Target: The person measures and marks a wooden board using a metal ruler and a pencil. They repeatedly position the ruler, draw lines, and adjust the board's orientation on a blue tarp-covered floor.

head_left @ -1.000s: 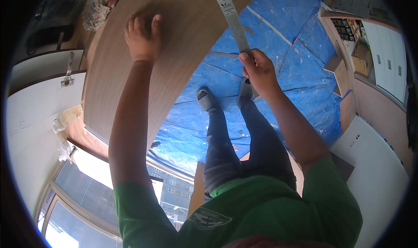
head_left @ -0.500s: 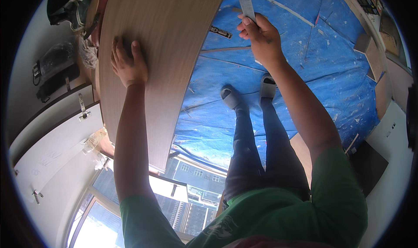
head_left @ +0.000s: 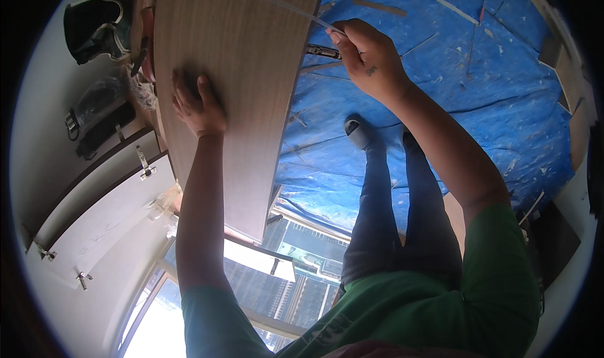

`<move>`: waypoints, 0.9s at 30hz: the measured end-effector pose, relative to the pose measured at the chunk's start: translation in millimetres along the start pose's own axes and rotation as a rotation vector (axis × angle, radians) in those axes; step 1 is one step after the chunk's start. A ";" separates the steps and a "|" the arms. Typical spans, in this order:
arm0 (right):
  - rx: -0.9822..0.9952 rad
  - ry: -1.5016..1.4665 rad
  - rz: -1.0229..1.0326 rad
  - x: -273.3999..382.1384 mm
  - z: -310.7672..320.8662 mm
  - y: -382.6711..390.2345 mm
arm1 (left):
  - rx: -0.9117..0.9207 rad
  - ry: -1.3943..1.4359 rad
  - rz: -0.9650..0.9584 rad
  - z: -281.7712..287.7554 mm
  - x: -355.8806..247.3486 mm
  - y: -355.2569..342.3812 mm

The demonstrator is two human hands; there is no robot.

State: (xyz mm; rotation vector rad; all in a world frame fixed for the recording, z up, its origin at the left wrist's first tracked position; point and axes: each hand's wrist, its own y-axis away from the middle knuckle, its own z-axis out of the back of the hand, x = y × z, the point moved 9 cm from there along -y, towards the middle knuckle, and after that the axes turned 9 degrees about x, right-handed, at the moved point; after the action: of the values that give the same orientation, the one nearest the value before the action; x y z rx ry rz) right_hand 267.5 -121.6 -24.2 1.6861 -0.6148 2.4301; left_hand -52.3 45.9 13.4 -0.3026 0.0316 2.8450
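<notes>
Left hand (head_left: pixel 200 112) on panel (head_left: pixel 245 94), right hand (head_left: pixel 371 61) holding ruler (head_left: pixel 299 11) over edge (head_left: pixel 290 106), sheeting (head_left: pixel 428 100) beyond

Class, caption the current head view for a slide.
Left hand on a wood-grain board, right hand holding a thin ruler, blue sheeting underfoot.

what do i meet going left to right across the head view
Dark green item with pale edging → left hand, fingers spread → thin metal ruler → right hand gripping its end → dark board
</notes>
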 end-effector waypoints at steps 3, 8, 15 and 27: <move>0.029 -0.053 -0.121 -11.5 -0.2 4.2 | -0.001 0.000 -0.014 -1.4 2.1 -1.0; 0.242 -0.089 -0.160 0.1 -11.6 7.3 | 0.005 0.007 -0.030 2.8 1.4 0.2; 0.279 -0.270 -0.210 -8.3 -12.4 8.8 | 0.014 0.011 -0.040 -0.8 0.6 -0.5; 0.316 0.090 0.179 29.2 -14.0 3.6 | 0.011 0.006 -0.042 0.1 -0.6 0.3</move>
State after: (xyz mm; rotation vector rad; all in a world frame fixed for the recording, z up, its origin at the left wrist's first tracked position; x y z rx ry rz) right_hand 243.3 -123.1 -2.4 1.6774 -0.4027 2.8404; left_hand -51.8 45.4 13.7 -0.3060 0.0417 2.8015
